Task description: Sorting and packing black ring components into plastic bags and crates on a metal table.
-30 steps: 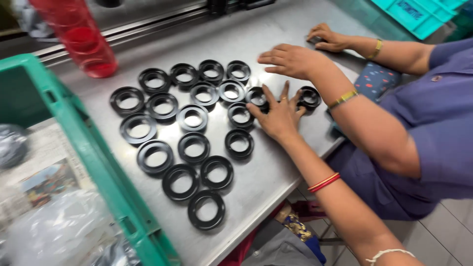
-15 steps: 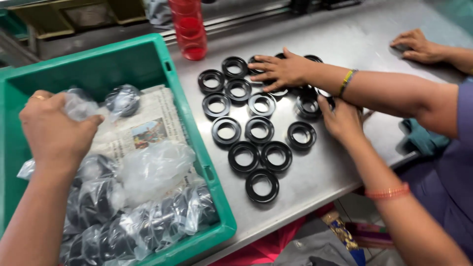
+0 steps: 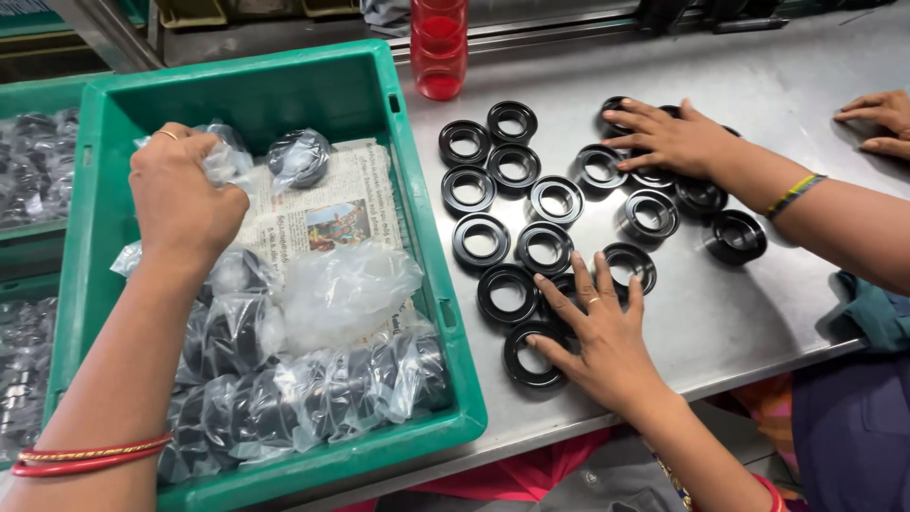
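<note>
Left hand (image 3: 180,204) is closed in a loose fist on a crumpled clear plastic bag (image 3: 227,161), which is gripped from above inside a green crate (image 3: 417,171); the grip on the slack film seems suited to lifting the bag without squeezing what it holds. Right hand (image 3: 602,346) is spread flat, fingers fanned, on the table (image 3: 777,313), its fingertips resting on two of the black rings (image 3: 479,242) at the near end of the group; the flat palm appears to keep those rings from sliding on the smooth steel.

Around the left hand, a sheet of newspaper (image 3: 332,204) is laid in the crate as a lining or divider, and many bagged rings (image 3: 313,398) are packed along the near wall, wrapped so that they do not rub together. One bagged ring is seen at the far end beside the held bag.

On the table, just right of the crate, the loose rings are laid flat in rough rows, close together, each open side up. At the far end of the group a co-worker's hand (image 3: 678,137) is spread over several rings, and another hand (image 3: 877,114) rests at the table's right edge. A red bottle (image 3: 439,47) is stood upright beyond the rings. A second crate (image 3: 38,161) of bagged parts is partly visible at the left
</note>
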